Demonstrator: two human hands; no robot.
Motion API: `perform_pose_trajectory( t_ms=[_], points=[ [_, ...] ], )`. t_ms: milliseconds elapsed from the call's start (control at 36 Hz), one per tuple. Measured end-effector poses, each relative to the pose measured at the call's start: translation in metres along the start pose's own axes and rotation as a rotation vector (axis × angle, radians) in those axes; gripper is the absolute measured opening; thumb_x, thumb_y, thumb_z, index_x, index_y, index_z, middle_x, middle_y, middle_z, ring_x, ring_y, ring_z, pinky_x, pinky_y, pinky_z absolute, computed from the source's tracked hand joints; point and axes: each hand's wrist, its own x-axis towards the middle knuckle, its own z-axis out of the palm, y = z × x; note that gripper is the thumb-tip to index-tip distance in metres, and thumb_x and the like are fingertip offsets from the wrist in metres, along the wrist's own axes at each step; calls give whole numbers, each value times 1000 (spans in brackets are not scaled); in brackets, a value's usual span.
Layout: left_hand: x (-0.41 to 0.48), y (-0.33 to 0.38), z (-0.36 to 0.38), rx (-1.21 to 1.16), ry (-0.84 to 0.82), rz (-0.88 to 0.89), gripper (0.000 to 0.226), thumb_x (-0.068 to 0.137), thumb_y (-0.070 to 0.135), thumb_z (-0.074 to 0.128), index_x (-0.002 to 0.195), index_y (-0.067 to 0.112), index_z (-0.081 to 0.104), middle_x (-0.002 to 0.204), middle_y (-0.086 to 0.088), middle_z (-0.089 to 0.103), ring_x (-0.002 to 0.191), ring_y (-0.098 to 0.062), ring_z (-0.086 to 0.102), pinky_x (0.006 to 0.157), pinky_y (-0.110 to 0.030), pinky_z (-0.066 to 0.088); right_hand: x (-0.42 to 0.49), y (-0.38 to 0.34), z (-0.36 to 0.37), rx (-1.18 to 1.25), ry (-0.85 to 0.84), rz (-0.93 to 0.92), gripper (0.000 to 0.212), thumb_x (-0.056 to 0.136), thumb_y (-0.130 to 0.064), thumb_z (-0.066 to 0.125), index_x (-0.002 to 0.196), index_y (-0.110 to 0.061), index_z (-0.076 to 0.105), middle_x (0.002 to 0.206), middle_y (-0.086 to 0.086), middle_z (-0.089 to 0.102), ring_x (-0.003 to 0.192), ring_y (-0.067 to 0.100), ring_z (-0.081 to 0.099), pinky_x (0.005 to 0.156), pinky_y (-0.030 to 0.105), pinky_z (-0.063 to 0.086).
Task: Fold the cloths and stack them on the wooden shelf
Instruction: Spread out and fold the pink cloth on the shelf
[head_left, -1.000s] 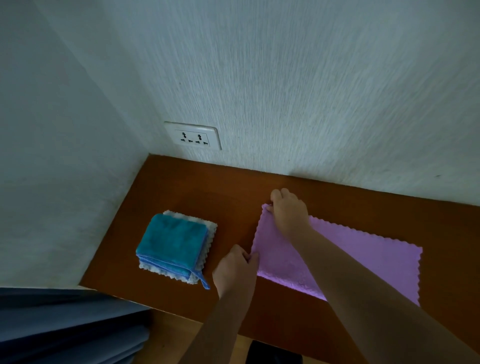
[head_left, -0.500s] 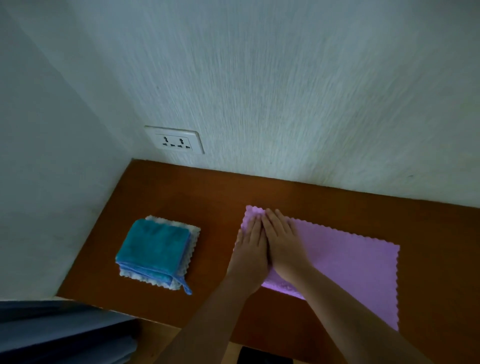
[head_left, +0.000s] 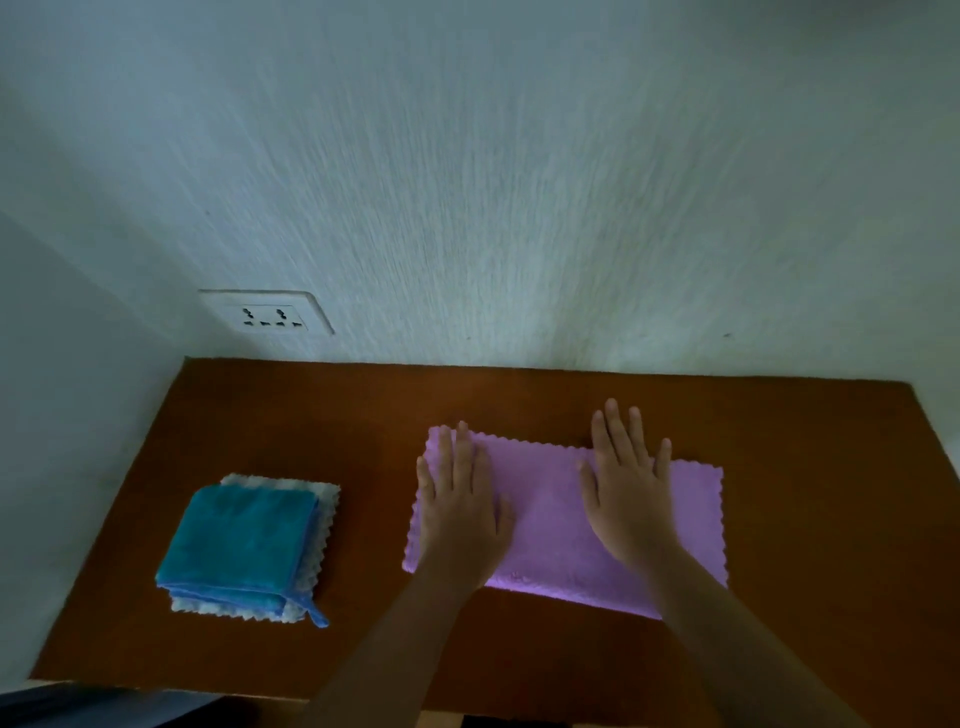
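Observation:
A purple cloth (head_left: 550, 525) with scalloped edges lies folded into a long rectangle on the wooden shelf (head_left: 363, 415). My left hand (head_left: 460, 509) presses flat on its left end, fingers straight. My right hand (head_left: 628, 488) lies flat on its middle-right part, fingertips reaching past the far edge onto the wood. To the left, a folded teal cloth (head_left: 239, 540) sits on top of a folded white cloth (head_left: 324, 501) in a small stack.
The shelf sits in a corner, with white textured walls behind and to the left. A white power socket (head_left: 267, 314) is on the back wall above the shelf's left end. Something dark grey (head_left: 78, 709) lies below the shelf's front left edge.
Both hands went from pinching the cloth's left corners to lying flat together, then slid apart. The right hand has moved right along the cloth. The camera has shifted.

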Motion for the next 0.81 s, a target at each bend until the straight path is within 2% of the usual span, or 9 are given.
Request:
perform_pose_trajectory(
  t_ms=[56, 139, 250, 361, 472, 528, 611, 722, 806],
  points=[
    [6, 15, -5, -35, -2, 85, 55, 84, 31, 33, 128, 1, 48, 139, -19, 47, 133, -32, 32, 105, -55, 30, -13, -10, -5, 31, 2, 65, 71, 99, -41, 0, 129, -1, 51, 137, 19, 48, 128, 34, 41, 94, 56, 31],
    [12, 28, -4, -59, -102, 126, 54, 92, 36, 27, 124, 5, 57, 132, -15, 55, 124, -31, 50, 86, -59, 48, -29, -25, -1, 71, -92, 125, 67, 98, -43, 7, 127, -3, 53, 134, 20, 51, 122, 37, 50, 87, 59, 42],
    [14, 24, 9, -19, -169, 104, 61, 84, 48, 34, 133, 14, 43, 138, -10, 50, 126, -29, 49, 86, -66, 41, -38, -17, 17, 93, -186, 194, 68, 95, -52, 2, 136, -12, 39, 139, 17, 46, 127, 35, 46, 87, 64, 41],
    [10, 24, 10, -17, -165, 58, 66, 85, 56, 31, 136, 16, 36, 140, -9, 48, 128, -30, 47, 85, -68, 38, -39, 0, 22, 62, -187, 75, 66, 95, -54, 3, 141, -16, 31, 145, 13, 40, 135, 28, 27, 97, 62, 30],
    [6, 29, 10, -43, -194, -31, 67, 94, 56, 10, 135, 14, 42, 139, -11, 49, 126, -32, 48, 84, -69, 38, -32, 5, 22, 30, -220, 0, 66, 95, -55, 3, 142, -17, 31, 147, 11, 38, 136, 26, 25, 99, 60, 23],
    [9, 30, 10, -43, -193, -30, 68, 94, 54, 14, 131, 11, 52, 137, -13, 50, 124, -34, 50, 83, -69, 38, -30, 6, 19, 30, -227, -10, 66, 96, -54, 3, 141, -17, 32, 147, 10, 38, 136, 27, 27, 99, 60, 26],
    [14, 30, 9, -14, -100, 70, 65, 90, 53, 25, 131, 10, 52, 140, -11, 48, 128, -36, 45, 88, -66, 37, -25, 13, 9, 25, -171, 18, 65, 96, -50, 1, 138, -14, 35, 143, 11, 43, 135, 31, 34, 97, 61, 33],
    [14, 41, 7, -9, 13, 402, 61, 88, 45, 32, 141, 14, 30, 150, -3, 26, 141, -27, 19, 99, -60, 30, -22, 31, 3, 16, -126, 80, 66, 97, -49, 2, 136, -9, 37, 143, 14, 43, 136, 29, 26, 99, 59, 21],
    [13, 52, 13, 1, -72, 340, 62, 88, 48, 32, 139, 14, 37, 147, -6, 39, 136, -27, 35, 95, -60, 37, -22, 43, 11, -5, -196, 88, 72, 96, -52, 2, 137, -8, 41, 142, 14, 43, 134, 28, 34, 98, 56, 24]
  ],
)
